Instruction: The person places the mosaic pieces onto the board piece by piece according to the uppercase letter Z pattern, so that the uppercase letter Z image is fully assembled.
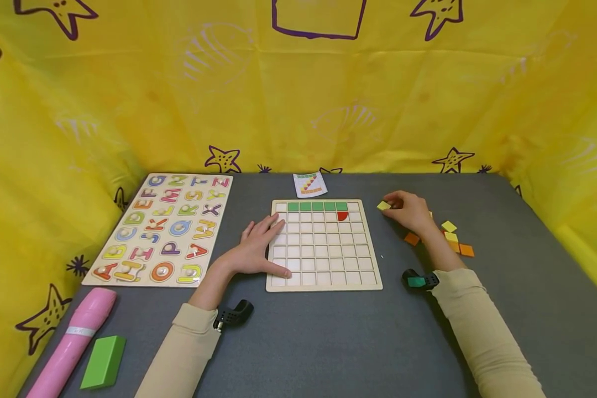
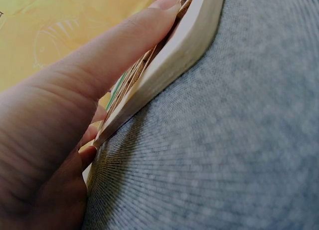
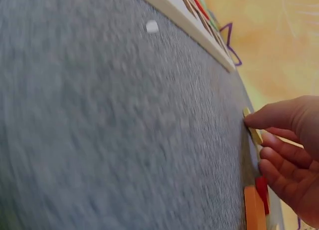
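Yellow cloth [image 1: 288, 94] hung behind. Tiles [image 1: 450, 237] lay partly hidden; right hand [image 1: 410, 213] pinched a yellow square [image 1: 383, 205], left hand [image 1: 254, 249] spread fingers on the board [image 1: 335, 251]

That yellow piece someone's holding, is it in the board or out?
Out. The right grip pinches the yellow piece to the right of the board.

Cloth [image 1: 298, 83]: yellow, purple-outlined starfish, pale striped fish. Table [image 1: 298, 354]: dark grey. Grid board [image 1: 323, 288]: pale wood, white squares; five green tiles [image 1: 318, 207], one red piece [image 1: 342, 215]. Pinched tile [image 1: 383, 205]: yellow. Loose pieces [image 1: 449, 226]: yellow, orange and red. Card [image 1: 310, 184]: white, coloured print. Letter board [image 1: 164, 237]: pale wood, multicoloured letters [image 1: 162, 271]. Tube [image 1: 62, 359]: pink, white band [image 1: 80, 331]. Block [image 1: 102, 362]: green. Sleeves [image 1: 482, 331]: beige.
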Demonstrator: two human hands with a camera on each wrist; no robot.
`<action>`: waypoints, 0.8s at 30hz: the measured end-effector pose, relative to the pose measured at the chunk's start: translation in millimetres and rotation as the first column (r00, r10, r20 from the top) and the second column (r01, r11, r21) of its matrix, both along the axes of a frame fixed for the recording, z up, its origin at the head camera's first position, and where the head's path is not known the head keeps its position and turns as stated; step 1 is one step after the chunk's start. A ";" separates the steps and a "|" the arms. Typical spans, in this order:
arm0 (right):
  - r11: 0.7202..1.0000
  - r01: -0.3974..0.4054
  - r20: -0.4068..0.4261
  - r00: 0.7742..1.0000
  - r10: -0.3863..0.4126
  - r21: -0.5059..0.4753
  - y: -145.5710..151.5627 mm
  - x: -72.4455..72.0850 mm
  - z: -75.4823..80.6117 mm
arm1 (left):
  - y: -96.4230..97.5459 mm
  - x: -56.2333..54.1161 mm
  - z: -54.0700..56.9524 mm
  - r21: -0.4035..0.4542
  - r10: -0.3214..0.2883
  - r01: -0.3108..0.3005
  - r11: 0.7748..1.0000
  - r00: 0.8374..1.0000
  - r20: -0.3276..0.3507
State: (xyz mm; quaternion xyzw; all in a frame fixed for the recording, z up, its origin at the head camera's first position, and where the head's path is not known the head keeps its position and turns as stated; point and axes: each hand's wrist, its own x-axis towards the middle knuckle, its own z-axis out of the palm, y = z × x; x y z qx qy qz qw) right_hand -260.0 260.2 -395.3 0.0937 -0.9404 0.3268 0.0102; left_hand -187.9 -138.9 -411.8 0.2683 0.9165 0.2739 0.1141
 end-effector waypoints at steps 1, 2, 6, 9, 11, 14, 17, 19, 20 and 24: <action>1.000 -0.009 -0.005 1.000 0.009 0.000 -1.9 0.0 -0.2 | 0.0 -0.1 -0.2 0.000 0.000 0.000 1.000 1.000 -0.001; 1.000 -0.019 -0.010 1.000 0.019 -0.001 -4.1 0.0 -0.4 | -0.1 -0.1 -0.3 0.001 0.000 0.000 1.000 1.000 -0.002; 0.999 -0.039 -0.001 0.999 0.039 -0.019 -17.0 1.7 1.4 | -0.1 -0.2 -0.9 0.006 -0.004 0.004 1.000 1.000 -0.005; 0.997 -0.047 0.011 0.999 0.047 -0.060 -30.8 4.1 3.7 | -0.2 -0.3 -0.9 0.004 -0.003 0.003 1.000 1.000 -0.007; 0.995 -0.061 0.015 0.998 0.063 -0.083 -41.2 5.2 4.5 | -0.5 -0.1 -0.8 0.001 -0.002 0.002 1.000 1.000 -0.007; 0.989 -0.106 0.020 0.994 0.108 -0.102 -57.5 5.9 5.6 | -0.8 0.3 -0.2 0.002 -0.001 0.001 1.000 1.000 -0.006; 0.980 -0.160 0.032 0.986 0.165 -0.116 -71.8 5.8 5.9 | -0.9 0.5 -0.2 0.005 -0.001 0.001 1.000 1.000 -0.007; 0.972 -0.196 0.042 0.978 0.203 -0.127 -79.4 5.7 5.9 | -0.8 0.4 -0.7 0.005 -0.003 0.003 1.000 1.000 -0.009; 0.968 -0.213 0.043 0.974 0.221 -0.132 -82.5 5.7 5.8 | -0.8 0.3 -1.0 0.005 -0.003 0.003 1.000 1.000 -0.009; 0.949 -0.282 0.030 0.957 0.289 -0.138 -91.0 6.4 5.5 | -0.5 0.1 -1.4 0.008 -0.005 0.005 1.000 1.000 -0.011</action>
